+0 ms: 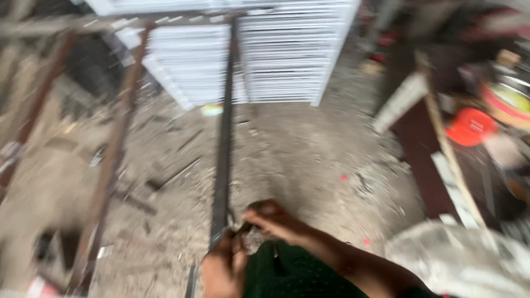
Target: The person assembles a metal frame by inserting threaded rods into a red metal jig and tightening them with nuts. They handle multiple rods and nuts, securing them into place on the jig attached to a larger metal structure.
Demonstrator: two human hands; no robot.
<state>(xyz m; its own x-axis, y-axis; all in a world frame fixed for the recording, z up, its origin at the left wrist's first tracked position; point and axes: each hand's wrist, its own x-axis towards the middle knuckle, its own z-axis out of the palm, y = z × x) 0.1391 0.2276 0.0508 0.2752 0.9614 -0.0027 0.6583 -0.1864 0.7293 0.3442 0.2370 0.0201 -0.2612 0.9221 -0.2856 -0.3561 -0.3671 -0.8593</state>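
The left hand [223, 270] is gripping the near end of a long dark metal bar [223, 138] running over the dirt floor [309, 160]. The right hand [273, 219] is pinching a gray scrap [253, 238] against it. The bar looks heavy and stiff.

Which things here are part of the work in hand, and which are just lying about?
In hand:
left hand gripping the dark metal bar
right hand at the bar, holding a small greyish wad, too blurred to identify

Lying about:
rusty metal frame
white slatted stack
red cap
wooden stick
scraps on the dirt floor
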